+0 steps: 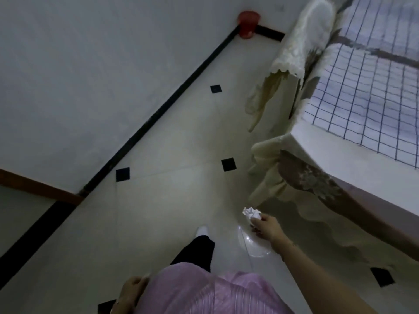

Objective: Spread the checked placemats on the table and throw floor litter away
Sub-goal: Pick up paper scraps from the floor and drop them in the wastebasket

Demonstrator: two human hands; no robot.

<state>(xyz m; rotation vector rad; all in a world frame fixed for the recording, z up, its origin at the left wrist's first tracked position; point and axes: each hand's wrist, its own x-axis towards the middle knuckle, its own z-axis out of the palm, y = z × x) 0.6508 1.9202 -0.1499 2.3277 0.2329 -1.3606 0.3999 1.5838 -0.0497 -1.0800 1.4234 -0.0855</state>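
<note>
My right hand (265,226) pinches a crumpled white paper ball (252,213) and also holds a clear crinkled plastic piece (251,243) that hangs below it, above the tiled floor. My left hand (133,287) hangs at my side by my pink shirt, fingers loosely curled, holding nothing that I can see. Checked placemats (367,87) with a blue grid lie spread on the table (328,141) at the right. A red bin (248,23) stands on the floor in the far corner by the wall.
A cream lace tablecloth (288,173) hangs off the table edge near my right hand. A cloth-covered chair back (303,41) stands beside the table. The white wall with a black skirting (158,109) runs along the left. My foot (202,230) is stepping forward.
</note>
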